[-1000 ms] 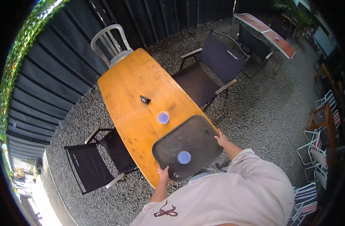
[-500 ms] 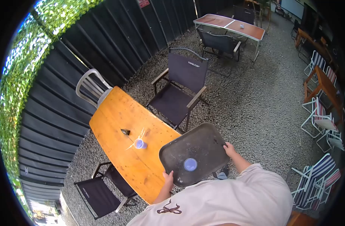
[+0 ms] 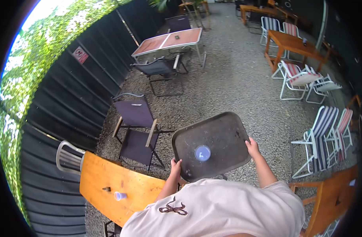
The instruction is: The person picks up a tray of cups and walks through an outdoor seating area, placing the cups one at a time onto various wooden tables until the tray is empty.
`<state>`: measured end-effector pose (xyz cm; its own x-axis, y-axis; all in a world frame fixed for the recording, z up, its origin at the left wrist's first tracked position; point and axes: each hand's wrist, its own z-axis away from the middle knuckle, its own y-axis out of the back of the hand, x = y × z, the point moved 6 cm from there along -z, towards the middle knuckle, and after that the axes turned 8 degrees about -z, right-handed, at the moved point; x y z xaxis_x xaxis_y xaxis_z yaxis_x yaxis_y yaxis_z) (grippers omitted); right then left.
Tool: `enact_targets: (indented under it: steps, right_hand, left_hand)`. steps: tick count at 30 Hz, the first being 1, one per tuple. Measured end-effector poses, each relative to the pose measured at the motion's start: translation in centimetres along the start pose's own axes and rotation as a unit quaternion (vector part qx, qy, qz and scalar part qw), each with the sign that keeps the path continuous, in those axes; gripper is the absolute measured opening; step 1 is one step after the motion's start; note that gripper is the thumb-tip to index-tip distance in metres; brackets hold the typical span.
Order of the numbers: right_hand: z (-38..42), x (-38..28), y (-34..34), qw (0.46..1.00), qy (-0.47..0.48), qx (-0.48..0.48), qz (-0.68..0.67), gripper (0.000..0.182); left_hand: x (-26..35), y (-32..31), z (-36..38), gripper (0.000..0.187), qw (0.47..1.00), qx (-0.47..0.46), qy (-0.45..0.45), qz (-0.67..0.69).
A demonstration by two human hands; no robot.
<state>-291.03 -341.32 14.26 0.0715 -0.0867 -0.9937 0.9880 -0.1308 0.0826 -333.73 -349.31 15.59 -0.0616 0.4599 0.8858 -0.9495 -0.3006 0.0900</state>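
A dark rectangular tray [image 3: 216, 136] is held level in front of my body. My left hand [image 3: 176, 167] is closed round its left edge, near the front corner. On the right side, my right hand [image 3: 251, 147] grips the opposite edge. A round blue-purple cup or lid [image 3: 202, 153] stands on the tray, left of its middle. To the left, the orange wooden table [image 3: 143, 189] bears a translucent purple cup [image 3: 120, 196] and a small dark object [image 3: 106, 189].
A black folding chair [image 3: 137, 140] stands beyond the wooden table, with a grey plastic chair [image 3: 69, 158] at its far end. Further off is a red-topped table [image 3: 169, 40]. Striped chairs [image 3: 323, 134] and wooden tables [image 3: 293, 43] line the right side of the gravel.
The view has swung to the right and up, so the wooden table now lies lower left. My hands still hold the tray, with the round blue-purple item on it.
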Motion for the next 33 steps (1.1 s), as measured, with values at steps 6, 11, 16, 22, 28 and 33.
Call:
enact_targets:
  steps: [6,11,16,22,28,33]
  right_hand:
    - [-2.7,-3.6,5.7,0.994,-0.019,0.058,-0.089,0.02]
    - [-7.2,-6.0,7.8,0.986,-0.038,0.105,-0.126,0.024]
    - [-15.1,-5.7,10.0,0.974,0.023,0.21,0.083,0.023]
    - [-25.0,-7.2,9.4,0.978,-0.043,0.182,-0.089,0.024]
    - [-34.0,-9.4,10.5,0.964,-0.05,0.246,-0.083,0.023]
    - [-42.1,-9.1,13.6,0.961,-0.06,0.24,-0.122,0.024]
  left_hand:
    - [8.5,-7.7,-3.7,0.04,0.995,-0.096,0.009,0.01]
    - [13.8,-13.0,-9.6,0.036,0.991,-0.13,0.006,-0.01]
    - [20.2,-18.8,-16.5,0.035,0.991,-0.134,0.009,-0.025]
    - [26.4,-24.1,-28.2,0.039,0.985,-0.168,-0.026,-0.031]
    - [31.4,-30.2,-36.9,0.038,0.983,-0.153,-0.061,-0.082]
    - [33.2,-37.6,-44.0,0.045,0.973,-0.218,-0.018,-0.075]
